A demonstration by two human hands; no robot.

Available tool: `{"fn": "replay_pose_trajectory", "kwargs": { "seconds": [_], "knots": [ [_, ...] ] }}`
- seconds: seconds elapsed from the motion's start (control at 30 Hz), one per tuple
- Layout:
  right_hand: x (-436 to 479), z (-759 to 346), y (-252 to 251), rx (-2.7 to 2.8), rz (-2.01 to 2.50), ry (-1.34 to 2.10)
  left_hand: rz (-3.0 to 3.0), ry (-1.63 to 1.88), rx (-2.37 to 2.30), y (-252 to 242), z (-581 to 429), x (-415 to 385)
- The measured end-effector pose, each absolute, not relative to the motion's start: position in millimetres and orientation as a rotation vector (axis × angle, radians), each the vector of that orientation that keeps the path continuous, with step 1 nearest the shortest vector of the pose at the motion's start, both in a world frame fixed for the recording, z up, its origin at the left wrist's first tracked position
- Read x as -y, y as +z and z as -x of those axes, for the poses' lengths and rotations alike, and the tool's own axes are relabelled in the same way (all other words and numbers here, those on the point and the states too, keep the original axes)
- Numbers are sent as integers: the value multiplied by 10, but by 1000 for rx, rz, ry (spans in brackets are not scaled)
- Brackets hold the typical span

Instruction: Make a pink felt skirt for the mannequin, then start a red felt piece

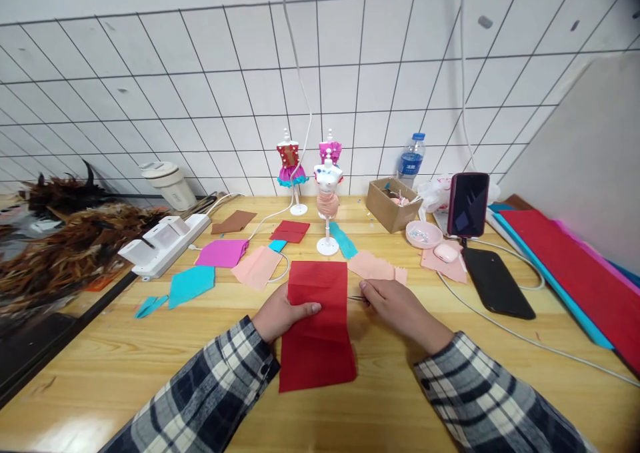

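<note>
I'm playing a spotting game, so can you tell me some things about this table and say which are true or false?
The left hand touches the red sheet. True.
The right hand holds big scissors. False: its fingers pinch a thin metal tool.
Three little mannequins stand behind the sheet. True.
The water bottle lies on its side. False: it stands upright.
The propped-up phone has a dark screen. True.
</note>
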State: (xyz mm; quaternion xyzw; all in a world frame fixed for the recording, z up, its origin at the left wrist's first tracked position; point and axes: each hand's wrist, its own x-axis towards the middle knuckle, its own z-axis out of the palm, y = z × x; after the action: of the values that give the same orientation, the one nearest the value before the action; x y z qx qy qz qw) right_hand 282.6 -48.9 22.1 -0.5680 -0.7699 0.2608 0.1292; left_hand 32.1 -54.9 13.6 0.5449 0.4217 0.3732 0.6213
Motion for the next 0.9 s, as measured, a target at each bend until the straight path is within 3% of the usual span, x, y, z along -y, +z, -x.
{"fn": "replay_pose_trajectory", "kwargs": {
  "seconds": [0.9],
  "knots": [
    [534, -2759, 213, 2308, 1646, 733, -1443, 837, -973, 165, -361, 570]
  ]
}}
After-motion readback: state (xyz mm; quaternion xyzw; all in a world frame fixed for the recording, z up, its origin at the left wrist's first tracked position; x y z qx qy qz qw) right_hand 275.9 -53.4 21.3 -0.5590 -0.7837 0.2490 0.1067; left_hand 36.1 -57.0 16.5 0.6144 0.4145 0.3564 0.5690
